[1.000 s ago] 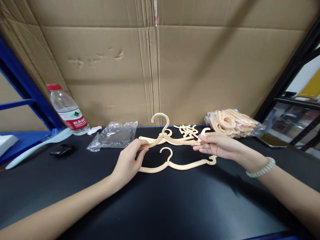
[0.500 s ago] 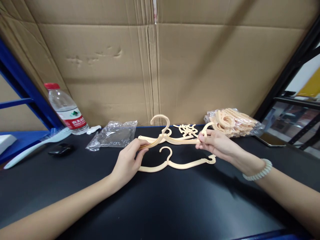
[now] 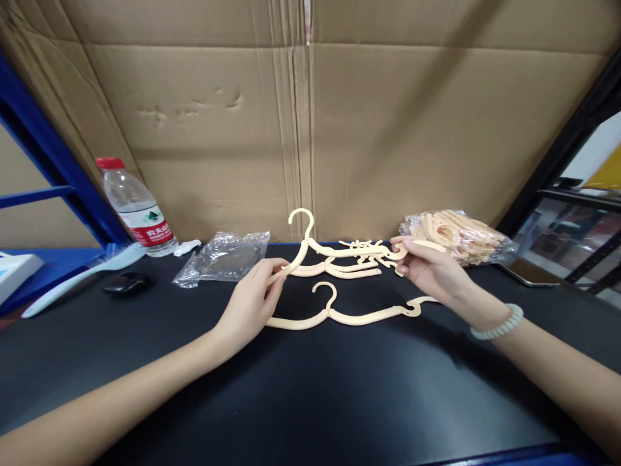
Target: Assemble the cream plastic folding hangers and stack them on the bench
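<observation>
A cream plastic hanger [image 3: 347, 251] is held up off the table, its round hook pointing upward. My left hand [image 3: 251, 294] pinches one arm of it between thumb and fingers. At the other end my right hand [image 3: 429, 272] grips a small curved end piece [image 3: 423, 244] against the tip of the hanger's arm; whether the two are joined I cannot tell. Just behind and below lies a second hanger [image 3: 356, 272]. A third hanger [image 3: 365, 320] rests nearer to me, with a curved piece at its right end. Small cream hook pieces [image 3: 365, 244] are heaped behind the held hanger.
A clear bag of hanger parts [image 3: 460, 236] lies at the back right, beside a phone [image 3: 528, 277]. Left of the hands are a crumpled plastic bag [image 3: 223, 257], a water bottle [image 3: 145, 217], a black mouse [image 3: 126, 283] and a pale brush [image 3: 82, 277]. Cardboard [image 3: 218, 129] walls the back.
The held hanger has risen and tilted, its hook moving left and upward. The curved piece in my right hand has turned to point right. The view has shifted slightly.
</observation>
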Available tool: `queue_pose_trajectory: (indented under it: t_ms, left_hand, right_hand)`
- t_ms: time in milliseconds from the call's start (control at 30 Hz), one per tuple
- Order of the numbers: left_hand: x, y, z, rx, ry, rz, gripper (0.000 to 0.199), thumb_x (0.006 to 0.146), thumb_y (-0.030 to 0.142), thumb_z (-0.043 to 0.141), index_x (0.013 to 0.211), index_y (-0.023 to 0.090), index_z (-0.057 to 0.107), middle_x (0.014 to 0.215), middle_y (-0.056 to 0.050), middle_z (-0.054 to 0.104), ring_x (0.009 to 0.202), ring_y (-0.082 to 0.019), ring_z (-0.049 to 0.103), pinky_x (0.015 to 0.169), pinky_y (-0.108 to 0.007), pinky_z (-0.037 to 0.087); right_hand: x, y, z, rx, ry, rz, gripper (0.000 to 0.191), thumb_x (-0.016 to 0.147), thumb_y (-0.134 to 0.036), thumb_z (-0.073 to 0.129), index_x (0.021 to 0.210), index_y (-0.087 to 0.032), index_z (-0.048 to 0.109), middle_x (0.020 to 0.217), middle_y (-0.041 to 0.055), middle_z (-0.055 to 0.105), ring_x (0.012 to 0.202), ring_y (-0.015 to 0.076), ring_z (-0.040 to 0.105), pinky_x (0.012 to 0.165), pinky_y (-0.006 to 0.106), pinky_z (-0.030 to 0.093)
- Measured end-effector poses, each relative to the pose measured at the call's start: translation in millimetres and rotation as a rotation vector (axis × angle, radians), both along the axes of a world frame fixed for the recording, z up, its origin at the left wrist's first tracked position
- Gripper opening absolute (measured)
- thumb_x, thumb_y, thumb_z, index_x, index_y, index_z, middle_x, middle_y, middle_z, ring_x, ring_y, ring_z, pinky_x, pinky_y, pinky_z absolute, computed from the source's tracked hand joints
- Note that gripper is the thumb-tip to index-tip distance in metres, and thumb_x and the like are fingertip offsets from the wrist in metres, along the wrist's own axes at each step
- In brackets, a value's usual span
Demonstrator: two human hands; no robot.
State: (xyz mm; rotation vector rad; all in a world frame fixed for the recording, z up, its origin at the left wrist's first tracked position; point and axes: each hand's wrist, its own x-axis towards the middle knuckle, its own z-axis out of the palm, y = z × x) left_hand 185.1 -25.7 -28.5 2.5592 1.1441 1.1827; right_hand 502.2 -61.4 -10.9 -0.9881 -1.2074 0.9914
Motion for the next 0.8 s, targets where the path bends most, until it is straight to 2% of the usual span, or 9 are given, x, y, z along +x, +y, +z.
queue_pose_trajectory:
  t_ms: [133,233,333,433,533,633,800]
  left_hand:
    - [-4,-5,18.6,-0.02,0.134,0.015,0.015,0.091,0.022,0.04,0.103,0.019,0.047,0.095,-0.006,0.06,0.071,-0.017,0.059,0.064,-0.029,0.048]
    - [-9,-12,31.6,-0.073,0.277,-0.047,0.007,0.091,0.026,0.041,0.095,0.021,0.045,0.094,-0.005,0.057,0.07,-0.017,0.058,0.061,-0.029,0.046]
    - [-12,-23,39.7,-0.121,0.438,-0.154,0.011,0.091,0.024,0.036,0.083,0.022,0.044,0.088,-0.003,0.052,0.061,-0.016,0.054,0.055,-0.028,0.043]
    - [-10,-36,42.0,-0.165,0.544,-0.187,0.014,0.088,0.018,0.038,0.075,0.022,0.043,0.085,-0.003,0.051,0.062,-0.016,0.053,0.055,-0.029,0.043]
    - [-5,-47,41.6,-0.183,0.671,-0.179,0.015,0.083,0.011,0.046,0.072,0.021,0.045,0.081,-0.004,0.053,0.073,-0.021,0.054,0.061,-0.03,0.043]
    - [0,-53,41.6,-0.244,0.793,-0.155,0.016,0.084,0.008,0.046,0.073,0.019,0.048,0.082,-0.005,0.055,0.076,-0.021,0.054,0.064,-0.031,0.044]
    - [1,-56,41.3,-0.265,0.87,-0.135,0.016,0.09,0.01,0.042,0.08,0.017,0.053,0.088,-0.006,0.057,0.08,-0.021,0.055,0.068,-0.032,0.046]
  right_hand:
    - [25,1,14.5,-0.014,-0.095,0.017,0.02,0.069,-0.034,0.074,0.084,-0.022,0.072,0.071,0.0002,0.064,0.061,0.0119,0.057,0.054,0.024,0.048]
    - [48,-2,25.5,-0.065,-0.416,0.071,0.021,0.067,-0.035,0.077,0.079,-0.019,0.073,0.07,0.0019,0.068,0.054,0.011,0.057,0.051,0.024,0.047]
    - [63,-6,32.6,-0.113,-0.743,0.262,0.019,0.068,-0.034,0.077,0.079,-0.019,0.074,0.071,0.0034,0.071,0.06,0.0144,0.063,0.055,0.025,0.049]
    - [65,-10,34.9,-0.172,-0.906,0.46,0.015,0.074,-0.034,0.072,0.079,-0.02,0.073,0.069,0.0025,0.071,0.062,0.0155,0.064,0.055,0.025,0.048]
    - [60,-10,34.1,-0.196,-1.008,0.565,0.018,0.076,-0.037,0.07,0.078,-0.019,0.072,0.072,0.0024,0.071,0.061,0.015,0.062,0.056,0.025,0.047]
    - [55,-8,31.8,-0.205,-1.126,0.604,0.024,0.074,-0.04,0.073,0.08,-0.017,0.073,0.075,0.0036,0.07,0.06,0.0135,0.059,0.056,0.025,0.045]
    - [53,-6,26.5,-0.291,-1.193,0.585,0.025,0.074,-0.039,0.07,0.077,-0.013,0.07,0.061,0.0016,0.063,0.053,0.0115,0.053,0.053,0.024,0.039]
